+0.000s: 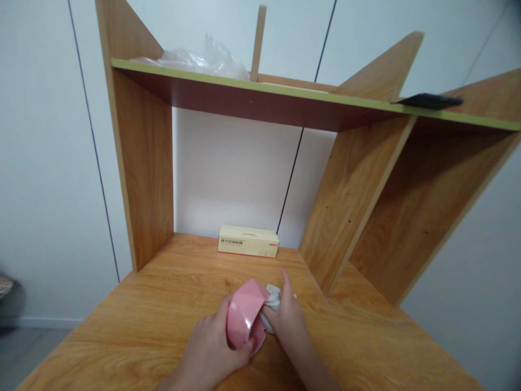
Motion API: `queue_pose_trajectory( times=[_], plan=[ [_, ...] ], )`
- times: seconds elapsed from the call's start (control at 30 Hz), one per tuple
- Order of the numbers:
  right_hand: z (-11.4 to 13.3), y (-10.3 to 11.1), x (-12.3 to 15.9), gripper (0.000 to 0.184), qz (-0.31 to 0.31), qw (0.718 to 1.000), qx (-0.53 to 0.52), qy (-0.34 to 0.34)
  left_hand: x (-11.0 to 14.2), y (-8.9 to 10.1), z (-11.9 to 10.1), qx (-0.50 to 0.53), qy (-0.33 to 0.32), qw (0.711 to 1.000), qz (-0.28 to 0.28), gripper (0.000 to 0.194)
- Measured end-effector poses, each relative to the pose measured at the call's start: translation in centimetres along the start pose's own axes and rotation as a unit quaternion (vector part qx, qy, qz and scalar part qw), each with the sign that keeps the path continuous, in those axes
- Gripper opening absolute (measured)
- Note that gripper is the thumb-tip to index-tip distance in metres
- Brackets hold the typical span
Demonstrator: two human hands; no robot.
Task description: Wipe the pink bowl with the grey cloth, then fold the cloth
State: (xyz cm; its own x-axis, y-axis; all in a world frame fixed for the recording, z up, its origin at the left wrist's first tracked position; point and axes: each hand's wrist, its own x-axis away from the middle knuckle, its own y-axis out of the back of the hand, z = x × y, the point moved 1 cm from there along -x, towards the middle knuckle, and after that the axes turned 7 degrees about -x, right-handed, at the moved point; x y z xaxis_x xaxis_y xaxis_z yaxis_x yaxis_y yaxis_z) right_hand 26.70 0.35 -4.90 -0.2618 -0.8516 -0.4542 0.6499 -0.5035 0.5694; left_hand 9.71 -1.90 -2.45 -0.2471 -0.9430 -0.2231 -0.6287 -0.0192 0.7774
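My left hand (217, 339) grips a glossy pink bowl (245, 307) with faceted sides, tilted on its side just above the desk. Its thumb and fingers wrap round the outer wall and rim. At the bowl's right edge, my right hand (285, 312) is closed on a pale grey-white cloth (273, 296), with the index finger or thumb sticking up. Part of the cloth is tucked against the bowl's opening. The bowl's inside is mostly hidden from me, and so are some fingertips of both hands.
Behind the hands, a cream cling-film box (248, 241) lies on the wooden desk (183, 288) near the wall. Upright wooden panels (146, 163) carry a green-edged shelf (252, 89). A clear plastic bag (203, 58) and a dark flat object (431, 101) rest on it.
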Motion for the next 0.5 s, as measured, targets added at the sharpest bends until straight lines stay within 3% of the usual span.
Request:
queue_pose_trajectory(
  times=[0.1, 0.27, 0.37, 0.5],
  plan=[
    [-0.3, -0.3, 0.2, 0.073, 0.057, 0.997, 0.003, -0.055, -0.1, 0.3, -0.1, -0.017, 0.001, 1.000, 0.005, 0.055],
    [-0.1, -0.6, 0.9, 0.066, 0.099, 0.990, -0.094, -0.033, -0.1, 0.4, 0.6, -0.012, -0.028, 1.000, 0.006, 0.060],
    [0.1, -0.5, 1.1, 0.068, 0.075, 0.979, -0.190, -0.026, -0.5, 0.3, 1.9, 0.031, -0.066, 0.997, 0.004, 0.076],
    [0.6, -0.4, 0.9, 0.063, 0.015, 0.960, -0.272, -0.056, -0.9, -0.2, 3.1, 0.138, -0.100, 0.984, -0.047, 0.088]
  ],
)
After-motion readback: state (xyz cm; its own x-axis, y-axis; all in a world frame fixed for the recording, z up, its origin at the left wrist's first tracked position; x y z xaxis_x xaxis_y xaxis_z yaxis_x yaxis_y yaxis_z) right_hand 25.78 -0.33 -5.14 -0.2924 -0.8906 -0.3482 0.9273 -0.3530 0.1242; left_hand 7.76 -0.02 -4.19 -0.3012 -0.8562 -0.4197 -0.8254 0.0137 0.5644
